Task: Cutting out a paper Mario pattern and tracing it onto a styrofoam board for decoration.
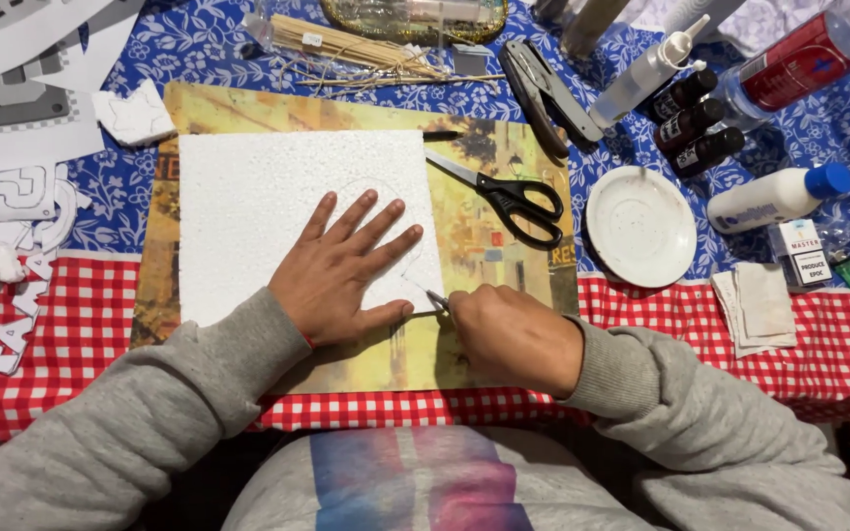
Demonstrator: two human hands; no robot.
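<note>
Left hand (pixel 341 265) pressed flat, fingers spread, on a white foam sheet (pixel 258 211); right hand (pixel 509 329) closed around a small blade (pixel 438 301) at the sheet's lower right edge, over a yellow picture board (pixel 484 236), black-handled scissors (pixel 514 197) just beyond.

This looks like a home craft table, spread with a blue flowered cloth (pixel 199 44) and a red checked cloth (pixel 838 344), crowded with scissors (pixel 514 197), glue bottles (pixel 774 197), small paint bottles (pixel 696 123) and paper cutouts (pixel 12 197).
</note>
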